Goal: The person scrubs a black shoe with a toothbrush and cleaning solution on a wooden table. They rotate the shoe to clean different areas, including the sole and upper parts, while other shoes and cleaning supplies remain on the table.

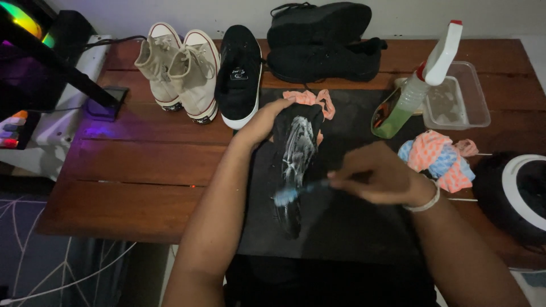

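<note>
The left hand (pixel 263 121) grips one end of a black shoe (pixel 296 165) lying on a dark mat (pixel 352 222) at the middle of the wooden table (pixel 148 165), near its front edge; the shoe's far end is hidden under that hand, and white foam streaks its surface. The right hand (pixel 378 181) is closed around a small brush (pixel 296 192), whose blue bristle end touches the shoe; the handle is blurred and mostly covered by the fingers. Behind the shoe, an orange cloth (pixel 311 98) peeks out, partly hidden. Along the back edge stand two cream high-top sneakers (pixel 181 71), one black slip-on shoe (pixel 240 77) and two black sneakers (pixel 321 42), one stacked on the other. Toward the back right corner, one spray bottle (pixel 418 85) leans beside one clear plastic tub (pixel 463 99). One bunched orange-and-blue rag (pixel 441 159) lies near the right edge, beside a dark round object (pixel 520 193) cut off by the frame. The table's left half lies bare.
</note>
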